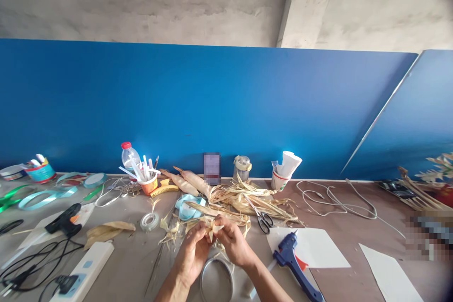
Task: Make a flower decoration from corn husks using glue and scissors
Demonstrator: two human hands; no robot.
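Both hands meet low in the middle of the head view, around a small pale flower-like piece of dried corn husk [211,230]. My left hand [194,251] pinches it from the left, fingers closed. From the other side my right hand [234,241] grips the same piece between thumb and fingers. Part of the husk is hidden by the fingertips. Just below the hands lies a metal ring [216,279], its upper edge near my palms. Beyond them spreads a heap of dried corn husks [244,202]. Scissors [264,219] rest at the heap's right side.
A blue glue gun [295,264] lies on white paper [323,247] at right. Left are a black glue gun [65,221], a white power strip [88,269], a tape roll [149,221] and a cup of glue sticks [148,184]. A blue partition [226,104] stands behind.
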